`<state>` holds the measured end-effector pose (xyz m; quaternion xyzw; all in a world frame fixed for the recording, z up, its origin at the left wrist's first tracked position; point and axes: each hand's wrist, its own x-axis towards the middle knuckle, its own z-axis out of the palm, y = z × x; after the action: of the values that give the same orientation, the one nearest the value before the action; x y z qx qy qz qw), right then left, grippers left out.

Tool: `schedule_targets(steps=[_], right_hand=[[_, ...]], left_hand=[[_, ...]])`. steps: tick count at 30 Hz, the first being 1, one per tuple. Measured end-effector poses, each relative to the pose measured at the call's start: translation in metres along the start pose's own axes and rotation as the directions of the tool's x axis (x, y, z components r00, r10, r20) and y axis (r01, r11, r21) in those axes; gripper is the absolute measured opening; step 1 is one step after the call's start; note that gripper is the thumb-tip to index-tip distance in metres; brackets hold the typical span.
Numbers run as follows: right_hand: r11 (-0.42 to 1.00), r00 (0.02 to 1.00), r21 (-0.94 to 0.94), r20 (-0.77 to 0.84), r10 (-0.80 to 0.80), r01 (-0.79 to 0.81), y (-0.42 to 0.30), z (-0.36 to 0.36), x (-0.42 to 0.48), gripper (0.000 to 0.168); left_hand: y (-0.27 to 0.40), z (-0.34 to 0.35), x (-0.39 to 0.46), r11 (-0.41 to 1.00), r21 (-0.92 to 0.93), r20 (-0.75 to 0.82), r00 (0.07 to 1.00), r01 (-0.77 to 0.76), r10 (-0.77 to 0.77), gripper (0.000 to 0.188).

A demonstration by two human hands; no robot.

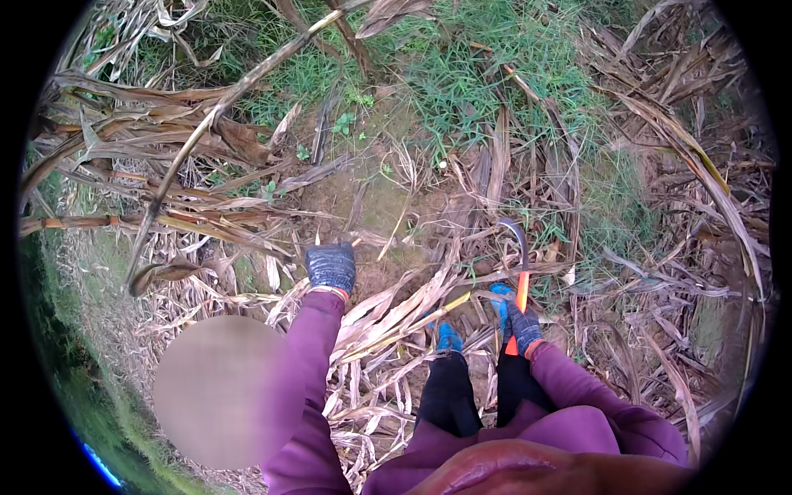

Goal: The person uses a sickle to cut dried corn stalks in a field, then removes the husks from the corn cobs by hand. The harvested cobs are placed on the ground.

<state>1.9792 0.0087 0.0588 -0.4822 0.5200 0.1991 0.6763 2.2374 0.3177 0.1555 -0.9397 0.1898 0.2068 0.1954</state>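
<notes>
My right hand (pixel 523 327), in a dark grey knit glove, grips the orange handle of a sickle (pixel 523 286). The dark curved blade points away from me, its tip hooking left above the ground litter. My left hand (pixel 331 267) wears a matching glove and is curled, back of the hand upward, among dry corn stalks and leaves. A pale stub shows at its right edge; the palm side is hidden, so what it holds cannot be made out. Dry corn leaves (pixel 396 303) lie between my hands, with a yellowish stalk (pixel 455 303) among them.
My blue-covered feet (pixel 450 337) stand among the litter. A long bare stalk (pixel 198 127) arches across the upper left. Felled corn stalks (pixel 154 133) are heaped at left. Green grass (pixel 458 80) grows ahead, and a bent stalk (pixel 699 164) leans at right. A blurred disc covers the lower left.
</notes>
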Motion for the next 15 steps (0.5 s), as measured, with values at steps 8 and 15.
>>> schedule_targets(steps=[8, 15], right_hand=[[0.836, 0.837, 0.056, -0.023, -0.546, 0.547, -0.186, 0.032, -0.015, 0.024], [0.51, 0.504, 0.149, 0.082, -0.86, 0.847, -0.346, 0.122, -0.017, 0.028]], left_hand=[[0.085, 0.157, -0.187, 0.898, -0.406, 0.655, 0.74, 0.173, 0.153, 0.045], [0.111, 0.142, -0.259, 0.827, -0.446, 0.738, 0.663, 0.342, 0.124, 0.041]])
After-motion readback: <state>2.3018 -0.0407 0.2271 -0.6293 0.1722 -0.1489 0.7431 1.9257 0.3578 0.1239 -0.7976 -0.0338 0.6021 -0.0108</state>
